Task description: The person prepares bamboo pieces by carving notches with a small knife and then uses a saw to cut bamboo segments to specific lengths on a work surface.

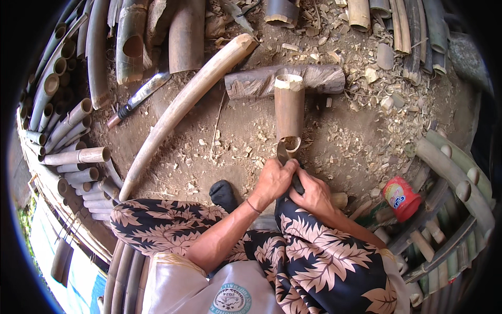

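1. the right hand (315, 198) has its fingers curled round a knife (282, 153), by its dark handle.
2. the left hand (274, 180) is bent close beside it; i cannot tell what its fingers grip.
3. the bamboo tube (289, 110) is just past the fingers, its far end over a log (246, 83).
4. a red tub (401, 199) is right of them.

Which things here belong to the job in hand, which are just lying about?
In the job:
knife, at the left hand and right hand
bamboo tube, near end by the blade
wooden block at its far end

Lying about, apparently:
larger blade
pale pole
red packet
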`<state>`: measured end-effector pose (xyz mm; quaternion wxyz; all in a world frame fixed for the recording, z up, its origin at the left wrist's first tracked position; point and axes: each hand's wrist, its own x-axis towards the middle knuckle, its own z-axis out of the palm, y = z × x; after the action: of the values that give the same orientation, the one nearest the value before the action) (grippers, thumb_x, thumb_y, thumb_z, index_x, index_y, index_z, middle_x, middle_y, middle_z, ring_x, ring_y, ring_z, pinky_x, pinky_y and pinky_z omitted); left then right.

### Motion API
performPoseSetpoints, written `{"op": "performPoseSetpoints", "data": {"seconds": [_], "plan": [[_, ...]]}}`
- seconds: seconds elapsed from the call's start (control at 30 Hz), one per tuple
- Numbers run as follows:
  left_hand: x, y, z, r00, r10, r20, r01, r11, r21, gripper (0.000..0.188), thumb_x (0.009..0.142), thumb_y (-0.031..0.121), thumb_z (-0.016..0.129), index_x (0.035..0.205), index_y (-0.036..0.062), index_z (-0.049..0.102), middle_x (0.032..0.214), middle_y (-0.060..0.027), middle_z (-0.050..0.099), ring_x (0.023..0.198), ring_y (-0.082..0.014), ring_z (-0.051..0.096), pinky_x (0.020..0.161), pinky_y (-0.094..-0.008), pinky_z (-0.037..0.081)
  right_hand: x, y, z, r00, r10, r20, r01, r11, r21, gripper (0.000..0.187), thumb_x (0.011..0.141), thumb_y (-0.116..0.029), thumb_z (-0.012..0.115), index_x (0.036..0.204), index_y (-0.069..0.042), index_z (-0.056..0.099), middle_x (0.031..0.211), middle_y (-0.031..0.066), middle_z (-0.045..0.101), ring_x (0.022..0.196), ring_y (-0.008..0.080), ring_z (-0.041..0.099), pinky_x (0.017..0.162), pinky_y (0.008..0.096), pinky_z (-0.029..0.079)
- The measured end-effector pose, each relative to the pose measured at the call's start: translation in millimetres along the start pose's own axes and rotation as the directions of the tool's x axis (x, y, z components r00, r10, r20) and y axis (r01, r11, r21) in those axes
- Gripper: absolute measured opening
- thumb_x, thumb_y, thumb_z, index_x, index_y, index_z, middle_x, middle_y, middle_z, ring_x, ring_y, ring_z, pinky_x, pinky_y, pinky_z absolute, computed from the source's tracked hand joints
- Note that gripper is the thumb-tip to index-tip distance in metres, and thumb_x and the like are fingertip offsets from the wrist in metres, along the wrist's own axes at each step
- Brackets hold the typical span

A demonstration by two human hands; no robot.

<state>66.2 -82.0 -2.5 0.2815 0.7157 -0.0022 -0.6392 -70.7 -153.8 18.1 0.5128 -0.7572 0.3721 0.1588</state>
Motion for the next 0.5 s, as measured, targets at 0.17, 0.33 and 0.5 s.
{"op": "performPoseSetpoints", "data": {"seconds": [0.17,0.33,0.5], "plan": [[-2,22,39,0.976,0.218,-0.010,-0.215,0.953,-0.212,0.043,0.098,0.032,0.049,0.082,-0.0049,0.064,0.058,-0.0070,0.058,0.052,-0.0162,0.056,0.051,-0.0343,0.045,18,-15,-72,0.994,0.054,0.098,-0.018,0.940,-0.340,0.039,0.076,-0.014,0.068,0.112,-0.005,0.057,0.085,0.0204,0.068,0.077,0.0418,0.066,0.068,0.0506,0.053],[0,22,40,0.980,0.119,0.161,0.061,0.588,-0.806,0.038,0.101,0.035,0.047,0.110,0.0021,0.064,0.073,-0.0037,0.063,0.063,-0.0129,0.059,0.056,-0.0294,0.045,58,-61,-106,0.911,-0.061,0.407,0.327,0.707,-0.627,0.034,0.079,-0.013,0.066,0.110,-0.001,0.058,0.074,0.0169,0.068,0.070,0.0336,0.069,0.061,0.0435,0.055],[-9,52,24,0.940,-0.021,0.340,0.339,-0.021,-0.940,0.038,0.101,0.040,0.047,0.118,0.0092,0.061,0.079,0.0002,0.062,0.072,-0.0134,0.058,0.067,-0.0278,0.046,105,-107,-94,0.731,-0.058,0.680,0.662,0.304,-0.685,0.013,0.077,-0.015,0.069,0.084,-0.005,0.073,0.070,0.0087,0.071,0.065,0.0239,0.071,0.055,0.0347,0.055]]}}
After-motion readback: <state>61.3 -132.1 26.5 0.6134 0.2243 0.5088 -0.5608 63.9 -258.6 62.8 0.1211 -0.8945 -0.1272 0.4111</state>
